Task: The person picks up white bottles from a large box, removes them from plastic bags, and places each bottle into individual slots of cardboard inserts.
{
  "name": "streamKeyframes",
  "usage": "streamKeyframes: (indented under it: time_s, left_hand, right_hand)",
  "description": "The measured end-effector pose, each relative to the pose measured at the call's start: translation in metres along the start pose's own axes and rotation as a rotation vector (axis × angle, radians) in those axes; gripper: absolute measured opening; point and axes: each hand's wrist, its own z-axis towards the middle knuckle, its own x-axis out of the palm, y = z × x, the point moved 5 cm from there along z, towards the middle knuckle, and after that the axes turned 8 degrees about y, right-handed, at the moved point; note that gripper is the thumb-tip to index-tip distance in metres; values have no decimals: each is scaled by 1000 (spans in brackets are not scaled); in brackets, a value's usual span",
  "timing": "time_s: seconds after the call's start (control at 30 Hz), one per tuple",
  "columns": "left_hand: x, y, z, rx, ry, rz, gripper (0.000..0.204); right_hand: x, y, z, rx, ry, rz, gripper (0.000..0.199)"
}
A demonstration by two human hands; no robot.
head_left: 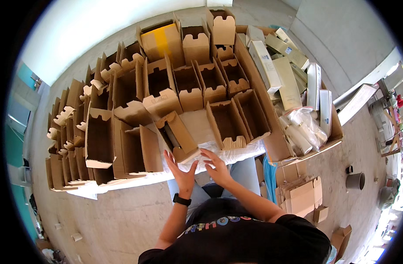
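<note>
A small brown cardboard box lies at a slant on the white-covered table, directly in front of me. A greyish piece shows inside along its left side, but I cannot make out what it is. My left hand, with a black watch on the wrist, is open near the box's lower left corner, fingers spread and thumb pointing right. Beside the near right corner is my right hand, fingers apart and curved. Whether the fingertips touch the box I cannot tell. Neither hand grips anything.
Rows of upright open cardboard boxes crowd the table's left and back. Two joined open boxes stand right of the small box. A large carton at right holds long white and beige boxes and a clear bag. Flattened cardboard lies below it.
</note>
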Motion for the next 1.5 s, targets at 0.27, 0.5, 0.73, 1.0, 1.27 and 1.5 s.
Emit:
streamKeyframes:
  time_s: [0.27, 0.5, 0.73, 1.0, 1.27, 1.5]
  left_hand:
    - [-8, 40, 17, -518, -112, -506, 78]
    - [-10, 68, 20, -622, -77, -475, 70]
    - [-47, 26, -15, -436, -84, -570, 55]
    - [-118, -16, -62, -259, -129, -664, 43]
    - [-128, -39, -59, -85, -101, -577, 44]
    - [-105, -32, -53, -226, -104, -662, 39]
  right_hand:
    - [-64, 61, -38, -231, -520, -794, 46]
    - [-70, 58, -23, -134, -421, -981, 62]
    - [-76, 24, -14, -102, -382, -1096, 31]
    - [14, 26, 10, -362, -211, -1098, 21]
    - [83, 10, 59, -263, 9, -749, 21]
    - [20, 59, -9, -394, -158, -783, 33]
